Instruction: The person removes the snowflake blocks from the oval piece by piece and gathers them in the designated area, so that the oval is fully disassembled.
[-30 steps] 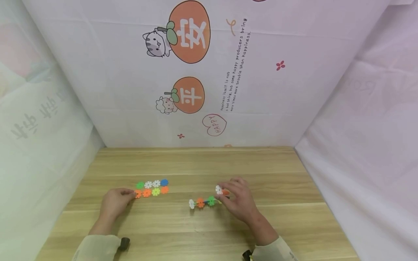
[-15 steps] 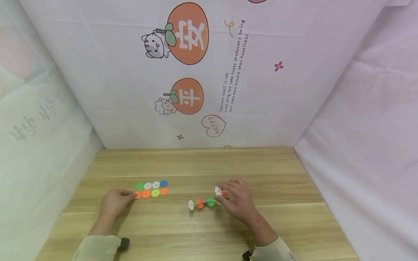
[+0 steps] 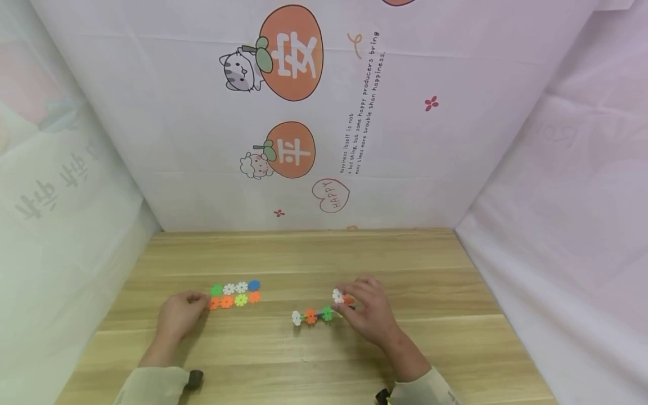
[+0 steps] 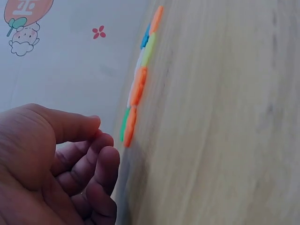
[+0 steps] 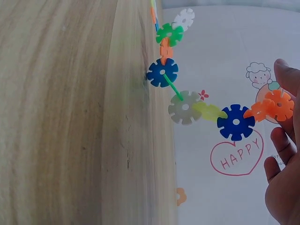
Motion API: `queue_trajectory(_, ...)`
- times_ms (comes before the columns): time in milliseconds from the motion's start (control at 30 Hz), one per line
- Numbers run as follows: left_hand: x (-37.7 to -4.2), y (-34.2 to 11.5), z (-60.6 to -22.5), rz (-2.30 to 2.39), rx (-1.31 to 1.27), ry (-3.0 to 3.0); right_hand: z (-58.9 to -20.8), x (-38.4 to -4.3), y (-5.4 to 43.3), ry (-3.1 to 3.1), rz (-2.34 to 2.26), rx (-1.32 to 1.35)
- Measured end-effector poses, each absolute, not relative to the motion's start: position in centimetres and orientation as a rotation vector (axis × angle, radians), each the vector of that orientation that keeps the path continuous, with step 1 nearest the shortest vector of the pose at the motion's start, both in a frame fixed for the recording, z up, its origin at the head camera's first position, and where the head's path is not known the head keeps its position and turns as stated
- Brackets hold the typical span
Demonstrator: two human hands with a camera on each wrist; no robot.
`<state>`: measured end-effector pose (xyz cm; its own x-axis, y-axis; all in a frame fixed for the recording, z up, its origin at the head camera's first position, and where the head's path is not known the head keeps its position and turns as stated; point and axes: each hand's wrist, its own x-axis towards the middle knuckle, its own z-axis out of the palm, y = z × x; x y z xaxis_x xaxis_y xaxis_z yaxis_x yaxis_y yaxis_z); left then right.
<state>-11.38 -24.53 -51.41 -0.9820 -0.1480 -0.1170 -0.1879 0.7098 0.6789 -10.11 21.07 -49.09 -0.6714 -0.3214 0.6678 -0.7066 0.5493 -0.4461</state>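
Flower-shaped, slotted plastic building discs lie flat in two rows on the left; the nearer row includes an orange disc (image 3: 226, 302) and a yellow-green disc (image 3: 241, 299). Beside the rows' left end is my left hand (image 3: 178, 316), its fingers loosely curled and thumb tip against a finger. The left wrist view shows nothing in its grasp and a gap to the green disc (image 4: 124, 124). My right hand (image 3: 372, 310) pinches the orange end disc (image 5: 280, 105) of a linked disc chain (image 5: 236, 122). Green, white, yellow and blue discs join it. Fingers partly hide this end in the head view.
A wood-grain table (image 3: 314, 365) carries everything. White printed cloth (image 3: 395, 169) stands upright behind it, with more cloth along both sides. Black bands sit at both sleeve cuffs.
My left fingertips have drawn back very slightly from the nearest orange disc. The right hand keeps holding the chain in the same place. The head view has shifted a little.
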Motion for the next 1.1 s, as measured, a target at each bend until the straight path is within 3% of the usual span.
queue_trajectory(1100, -12.2, -16.3, -49.0, 1.524, -0.034, 2.744, -48.6, -9.9, 20.8, -2.241, 0.969, 0.848)
